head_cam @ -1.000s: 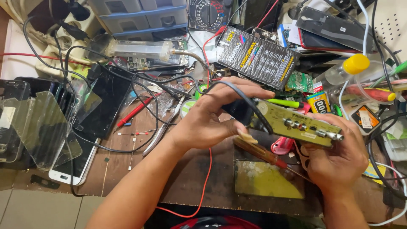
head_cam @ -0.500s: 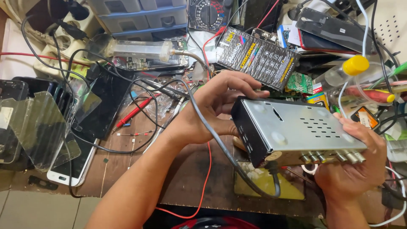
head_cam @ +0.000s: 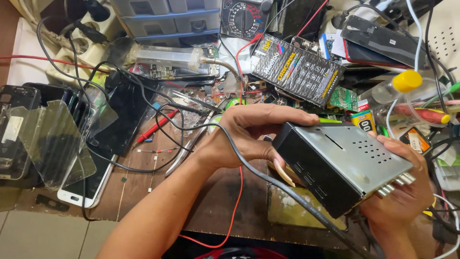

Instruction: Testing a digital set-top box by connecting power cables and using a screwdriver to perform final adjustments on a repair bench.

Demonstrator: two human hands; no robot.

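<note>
While both hands gripped it, the grey metal box [head_cam: 342, 165] hung above the near right part of the wooden surface [head_cam: 143, 165], tilted, connector end toward the right. Left hand [head_cam: 249, 136] clasped the dark left end, thumb beneath, fingers over the top edge. Right hand [head_cam: 402, 192] cupped the far end from below, beside the row of metal jacks [head_cam: 395, 184]. Judgement: the black cable [head_cam: 268, 180] draped over the left wrist wanted slack, so support from both ends suited turning the box. Forearms reached in from the near edge.

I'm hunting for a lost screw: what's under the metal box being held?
Under the metal box: a yellowish pad on the wooden bench and a black cable. Anything directly beneath is covered.
</note>
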